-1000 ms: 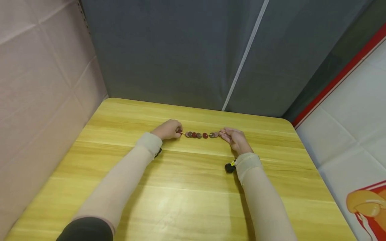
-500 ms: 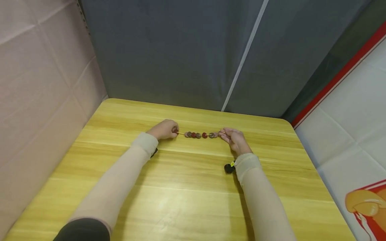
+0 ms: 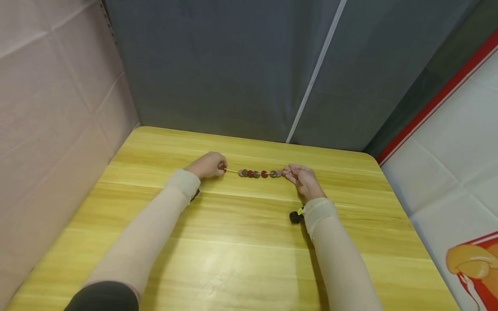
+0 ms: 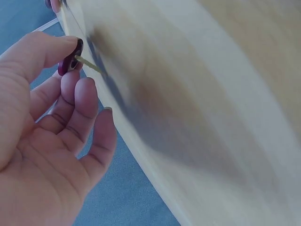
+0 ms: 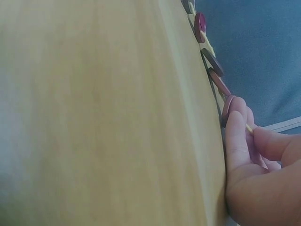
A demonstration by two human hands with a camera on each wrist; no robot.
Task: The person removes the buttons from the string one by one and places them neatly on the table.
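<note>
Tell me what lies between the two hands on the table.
In the head view, a thin cord strung with red and grey discs runs from the left hand to the right hand.

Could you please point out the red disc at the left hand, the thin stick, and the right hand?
Red disc (image 4: 70, 56), left wrist view, its rim.
Thin stick (image 3: 232, 171), head view, bare stretch.
Right hand (image 3: 305, 179), head view, its back.

Makeshift booth: wooden table (image 3: 241, 259) (fabric-walled (image 3: 218, 65)).
</note>
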